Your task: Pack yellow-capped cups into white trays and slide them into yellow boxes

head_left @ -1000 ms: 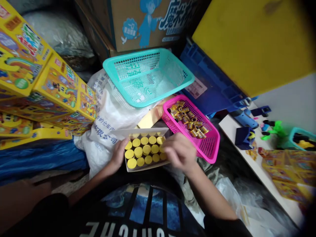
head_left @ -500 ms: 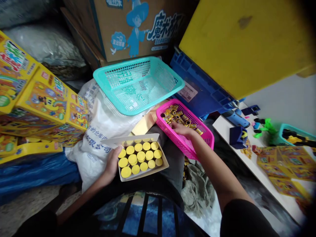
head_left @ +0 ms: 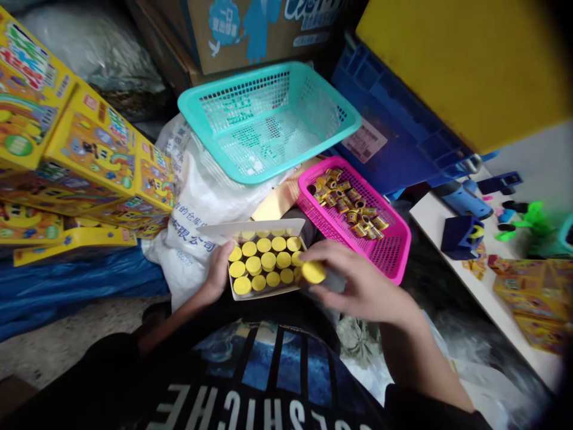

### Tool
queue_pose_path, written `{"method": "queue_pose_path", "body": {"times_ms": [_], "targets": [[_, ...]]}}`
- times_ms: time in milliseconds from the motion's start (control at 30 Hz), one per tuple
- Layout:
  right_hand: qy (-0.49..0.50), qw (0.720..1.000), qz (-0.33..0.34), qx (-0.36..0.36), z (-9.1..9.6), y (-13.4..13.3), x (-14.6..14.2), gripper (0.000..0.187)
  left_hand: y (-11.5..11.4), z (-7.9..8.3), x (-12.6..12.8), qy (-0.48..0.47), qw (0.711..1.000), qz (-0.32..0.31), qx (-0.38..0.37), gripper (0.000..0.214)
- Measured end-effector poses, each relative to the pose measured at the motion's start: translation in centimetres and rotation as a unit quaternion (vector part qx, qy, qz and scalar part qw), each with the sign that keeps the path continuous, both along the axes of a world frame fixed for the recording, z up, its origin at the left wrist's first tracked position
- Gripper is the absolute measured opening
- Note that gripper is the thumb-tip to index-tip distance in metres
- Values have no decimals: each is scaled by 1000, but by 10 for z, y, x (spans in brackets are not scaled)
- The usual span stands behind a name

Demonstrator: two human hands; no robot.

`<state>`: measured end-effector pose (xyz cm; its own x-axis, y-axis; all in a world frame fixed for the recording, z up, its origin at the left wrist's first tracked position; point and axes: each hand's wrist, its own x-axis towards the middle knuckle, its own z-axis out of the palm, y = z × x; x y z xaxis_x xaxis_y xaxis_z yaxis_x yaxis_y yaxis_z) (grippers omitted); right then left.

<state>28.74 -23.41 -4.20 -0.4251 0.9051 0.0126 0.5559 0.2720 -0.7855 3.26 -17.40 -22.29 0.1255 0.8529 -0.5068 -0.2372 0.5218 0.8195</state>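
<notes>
My left hand grips the left end of an open carton, its flap folded up at the back. Rows of small cups with round yellow lids fill most of it. At the carton's right edge, my right hand pinches one more yellow-lidded cup between thumb and fingers. Behind that hand is a pink basket holding a pile of small gold-wrapped cups. The carton rests on or just above my lap.
A turquoise basket lies on a white woven sack beyond the carton. Yellow printed boxes are stacked on the left. A blue crate stands behind the pink basket, and a white table with toys is at right.
My right hand has come out of the pink basket with a small yellow-lidded cup and moved left to the carton. My left hand still holds the carton. The camera view has tilted down.
</notes>
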Motion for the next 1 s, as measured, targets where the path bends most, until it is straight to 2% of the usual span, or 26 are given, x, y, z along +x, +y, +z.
{"method": "queue_pose_path", "body": {"times_ms": [67, 133, 200, 267, 333, 400, 467, 500, 567, 633, 700, 767, 833, 900, 1000], "targets": [[-81, 994, 74, 8, -9, 0, -30, 32, -1, -2, 0, -6, 1000, 4, 22, 44], [-155, 980, 121, 22, -26, 5, -52, 26, -2, -2, 0, -22, 999, -1, 31, 44], [-215, 964, 147, 42, -42, 10, -66, 28, -3, -1, 0, -35, 999, -7, 38, 45], [-231, 959, 149, 71, -52, 10, -70, 34, -4, 1, 0, -41, 998, -11, 43, 44], [-177, 969, 123, 118, -51, 6, -65, 38, -4, 2, 0, -39, 998, -14, 45, 44], [-94, 978, 70, 170, -43, 2, -49, 36, -4, 4, 0, -30, 999, -13, 41, 44], [-59, 977, -21, 205, -33, 4, -25, 31, -3, 6, -1, -17, 999, -6, 34, 45], [-75, 972, -80, 209, -30, 9, -10, 29, -3, 6, -1, -11, 999, -3, 32, 46], [-162, 952, -198, 165, -30, 30, 20, 27, -3, 7, -1, 0, 1000, 1, 30, 48], [-278, 918, -279, 48, -38, 61, 48, 22, -3, 6, -1, 5, 999, 1, 31, 49], [-356, 878, -314, -64, -55, 94, 70, 21, -3, 4, -1, 6, 1000, 3, 30, 50], [-379, 858, -328, -111, -77, 121, 83, 26, -3, 3, -1, 8, 999, 5, 32, 51], [-370, 862, -326, -115, -96, 136, 88, 36, -2, 2, -1, 13, 999, 3, 38, 52], [-354, 870, -320, -124, -109, 140, 92, 45, -2, 1, -1, 18, 999, 0, 44, 52], [-314, 888, -308, -133, -109, 130, 101, 44, -1, -1, -2, 29, 998, 6, 55, 51]]}}
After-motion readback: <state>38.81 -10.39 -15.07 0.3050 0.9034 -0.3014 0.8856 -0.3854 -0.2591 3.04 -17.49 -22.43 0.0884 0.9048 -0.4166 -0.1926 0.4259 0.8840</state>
